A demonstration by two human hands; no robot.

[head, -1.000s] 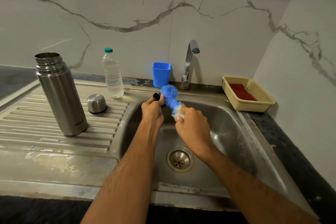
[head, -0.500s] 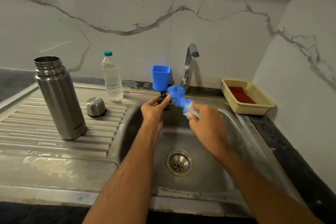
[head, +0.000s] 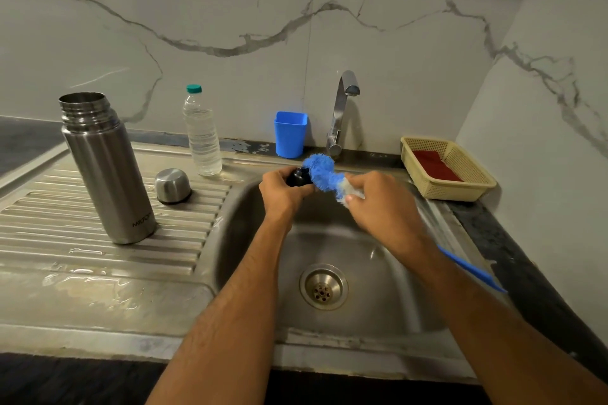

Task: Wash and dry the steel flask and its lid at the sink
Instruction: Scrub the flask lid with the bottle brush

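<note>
Steel flask stands upright, uncapped, mouth open, on the ribbed drainboard at left of frame; inside not visible. Steel cap sits dome-up on the drainboard just right of the flask, apart from it. Clear plastic bottle with green cap stands behind the steel cap near the wall; looks partly filled with clear liquid. Blue plastic cup at upper centre by the tap; contents not visible. Tap shows no running water. Beige perforated basket at right on the counter edge holds a flat red item, maybe a cloth or scrub pad, can't tell. Sink basin at centre, wet, with a drain in its floor.

Left hand is above the basin's back edge, fingers curled round a small black lid part, mostly hidden by the fingers. Right hand is curled round the neck of a blue bottle brush, gripping it at the whitish part just below the bristles. Fluffy bristle head touches the black part. Blue brush handle sticks out past the right forearm toward lower right. Right hand slightly blurred.
</note>
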